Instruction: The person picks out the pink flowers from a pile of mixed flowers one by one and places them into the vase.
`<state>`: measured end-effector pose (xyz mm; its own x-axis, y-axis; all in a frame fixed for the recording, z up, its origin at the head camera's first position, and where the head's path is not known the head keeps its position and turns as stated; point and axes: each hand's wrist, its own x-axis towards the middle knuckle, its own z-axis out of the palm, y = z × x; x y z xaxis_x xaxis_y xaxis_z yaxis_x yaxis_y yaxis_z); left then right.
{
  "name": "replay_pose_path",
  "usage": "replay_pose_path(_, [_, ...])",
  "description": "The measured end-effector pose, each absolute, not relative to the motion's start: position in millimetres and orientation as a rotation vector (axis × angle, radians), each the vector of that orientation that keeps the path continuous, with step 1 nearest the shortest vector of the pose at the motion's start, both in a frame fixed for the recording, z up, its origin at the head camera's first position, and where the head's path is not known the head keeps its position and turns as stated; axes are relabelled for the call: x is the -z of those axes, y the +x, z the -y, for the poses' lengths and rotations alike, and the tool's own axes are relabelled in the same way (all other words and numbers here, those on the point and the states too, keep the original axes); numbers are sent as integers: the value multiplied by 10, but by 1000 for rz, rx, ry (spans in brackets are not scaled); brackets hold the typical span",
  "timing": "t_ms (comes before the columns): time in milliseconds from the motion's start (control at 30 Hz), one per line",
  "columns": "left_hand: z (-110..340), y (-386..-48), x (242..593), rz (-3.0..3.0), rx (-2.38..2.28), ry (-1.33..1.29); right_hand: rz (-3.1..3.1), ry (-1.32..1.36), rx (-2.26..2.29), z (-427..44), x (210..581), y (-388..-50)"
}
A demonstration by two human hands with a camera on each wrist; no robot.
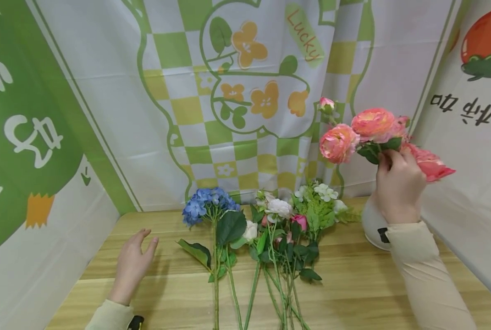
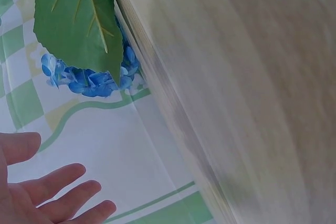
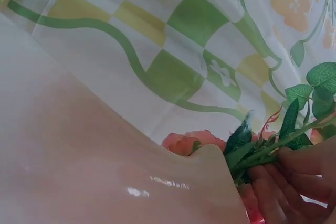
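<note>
In the head view my right hand (image 1: 401, 188) pinches the stems of coral-pink flowers (image 1: 339, 143), above the white vase (image 1: 371, 219) at the table's right. The right wrist view shows the fingers (image 3: 302, 182) around green leafy stems (image 3: 268, 150) at the vase's rim; how far the stems reach inside is hidden. My left hand (image 1: 133, 266) hovers over the table's left side with fingers loosely spread, holding nothing. Nearest to it is a blue hydrangea (image 1: 210, 204) lying on the table, whose large leaf (image 2: 79, 22) shows in the left wrist view.
On the wooden table (image 1: 344, 288) several flower stems lie side by side: white blooms (image 1: 279, 208), a dark pink rose (image 1: 300, 222) and a white-and-green spray (image 1: 320, 208). A printed curtain (image 1: 245, 151) hangs right behind the table, with cloth walls at both sides.
</note>
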<state>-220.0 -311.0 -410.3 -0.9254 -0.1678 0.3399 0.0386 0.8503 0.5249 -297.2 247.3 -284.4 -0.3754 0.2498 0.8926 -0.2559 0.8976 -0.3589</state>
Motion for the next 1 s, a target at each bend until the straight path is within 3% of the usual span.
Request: replay_pose_path(1000, [3117,-2188,4115,2657,752,97,2032,-172,-453,-2555,2804,-3106])
